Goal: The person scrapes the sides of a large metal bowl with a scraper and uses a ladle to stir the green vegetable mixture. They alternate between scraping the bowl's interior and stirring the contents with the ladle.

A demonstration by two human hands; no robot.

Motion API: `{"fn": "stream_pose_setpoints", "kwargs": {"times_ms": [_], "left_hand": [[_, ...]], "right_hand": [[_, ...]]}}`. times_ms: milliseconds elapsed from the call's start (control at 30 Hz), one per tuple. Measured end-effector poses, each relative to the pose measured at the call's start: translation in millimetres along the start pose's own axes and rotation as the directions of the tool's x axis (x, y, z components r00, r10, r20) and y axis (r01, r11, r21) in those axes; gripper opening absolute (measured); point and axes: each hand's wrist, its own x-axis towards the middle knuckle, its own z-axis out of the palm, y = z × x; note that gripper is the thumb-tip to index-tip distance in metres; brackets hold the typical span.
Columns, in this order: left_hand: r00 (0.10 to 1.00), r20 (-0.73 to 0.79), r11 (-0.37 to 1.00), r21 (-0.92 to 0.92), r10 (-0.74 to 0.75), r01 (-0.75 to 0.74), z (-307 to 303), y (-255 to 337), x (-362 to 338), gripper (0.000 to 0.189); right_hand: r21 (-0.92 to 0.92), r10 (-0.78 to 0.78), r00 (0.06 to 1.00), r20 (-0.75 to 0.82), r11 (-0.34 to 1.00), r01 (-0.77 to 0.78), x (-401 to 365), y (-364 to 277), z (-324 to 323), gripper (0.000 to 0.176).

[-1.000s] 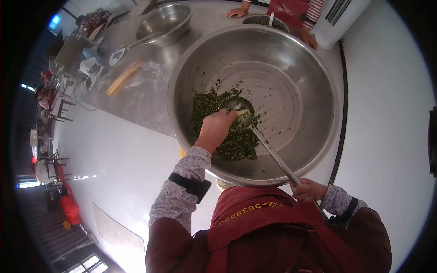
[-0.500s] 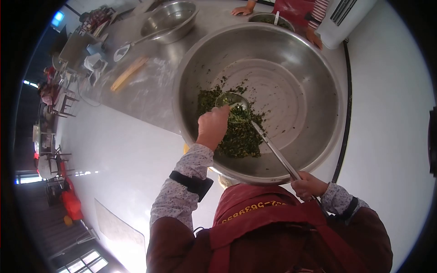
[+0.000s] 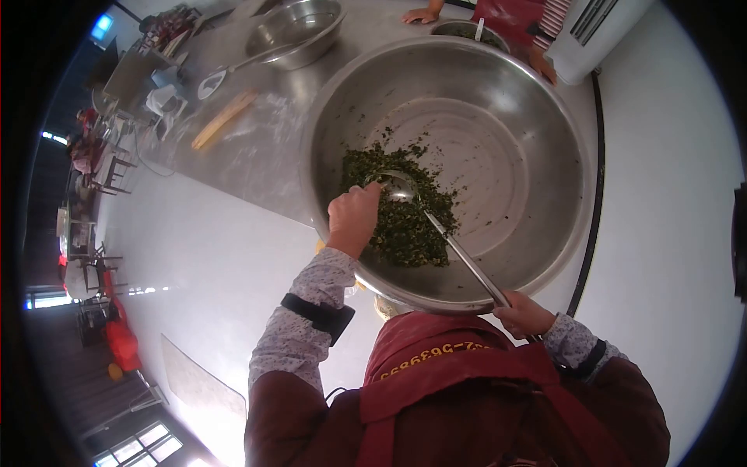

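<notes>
A ladle [image 3: 465, 258] slants across the large steel basin [image 3: 564, 187], its handle wrapped by my right hand [image 3: 526, 314] at the near right rim. The ladle's round bowl shows shiny metal and rests on a heap of chopped dark greens [image 3: 416, 233] in the basin's left half. My left hand [image 3: 354, 218] is closed over the greens, its fingertips against or just beside the left edge of the ladle bowl. Whatever it pinches, if anything, is too small to make out.
Another steel bowl [image 3: 294, 35], a strainer-like utensil [image 3: 212, 83] and a wooden stick [image 3: 223, 119] lie on the floured metal table. Beyond the basin, a person's hand [image 3: 421, 15] rests near a smaller bowl [image 3: 469, 31] with greens. A white appliance [image 3: 591, 35] stands far right.
The ladle bowl held greens earlier and now shows mostly bare metal. My left hand has shifted slightly left and back from the bowl. My right hand keeps its grip.
</notes>
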Motion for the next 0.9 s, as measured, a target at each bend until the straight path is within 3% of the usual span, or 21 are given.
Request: {"fn": "stream_pose_setpoints", "kwargs": {"times_ms": [67,133,167,233,267,333,367,433,567,667,733,767,833,900], "left_hand": [[0.999,0.024,0.999,-0.015,-0.038,0.039,10,5,-2,0.012],[0.987,0.106,0.991,-0.073,0.121,-0.114,18,10,-7,0.011],[0.987,0.105,0.991,-0.076,0.121,-0.113,21,8,-11,0.011],[0.974,0.180,0.980,-0.166,0.140,-0.110,13,0,-17,0.016],[0.974,0.180,0.980,-0.167,0.141,-0.111,9,-2,-17,0.016],[0.995,0.099,0.959,-0.282,0.022,0.007,0,-6,-14,0.015],[0.995,0.099,0.959,-0.282,0.021,0.008,-2,-5,-11,0.015],[0.994,0.014,0.882,-0.460,-0.109,0.103,-3,-5,-5,0.018],[0.987,-0.010,0.845,-0.519,-0.160,0.131,5,0,1,0.019],[0.997,-0.023,0.845,-0.533,-0.067,0.045,7,6,-4,0.024],[0.985,-0.059,0.900,-0.401,0.160,-0.171,9,0,-7,0.023],[0.985,-0.059,0.900,-0.401,0.160,-0.170,8,-6,-7,0.023],[0.905,-0.113,0.874,-0.234,0.411,-0.426,6,-20,-7,0.025],[0.903,-0.079,0.885,-0.183,0.422,-0.429,2,-28,-8,0.023]], "right_hand": [[0.008,0.014,1.000,-0.002,1.000,-0.014,0,-4,1,0.016],[-0.043,-0.007,0.999,-0.046,0.999,0.005,-1,-8,3,0.016],[-0.045,-0.004,0.999,-0.048,0.999,0.002,-3,-10,2,0.016],[0.222,0.088,0.996,0.020,0.971,-0.091,-6,-12,0,0.012],[0.223,0.089,0.996,0.019,0.970,-0.091,-4,-9,-1,0.012],[0.398,0.065,0.994,0.085,0.912,-0.093,1,3,-5,0.011],[0.398,0.065,0.994,0.086,0.913,-0.094,2,7,-7,0.011],[0.507,0.011,0.977,0.211,0.853,-0.119,3,12,-10,0.013],[0.583,0.006,0.962,0.272,0.794,-0.170,1,15,-11,0.015],[0.511,0.038,0.962,0.270,0.841,-0.176,-3,7,-9,0.016],[0.457,0.044,0.967,0.252,0.875,-0.159,-3,7,-9,0.017],[0.456,0.044,0.967,0.252,0.875,-0.159,-3,8,-10,0.017],[0.435,0.055,0.976,0.212,0.889,-0.144,-4,11,-13,0.017],[0.421,0.061,0.977,0.204,0.895,-0.144,-2,10,-13,0.018]]}}
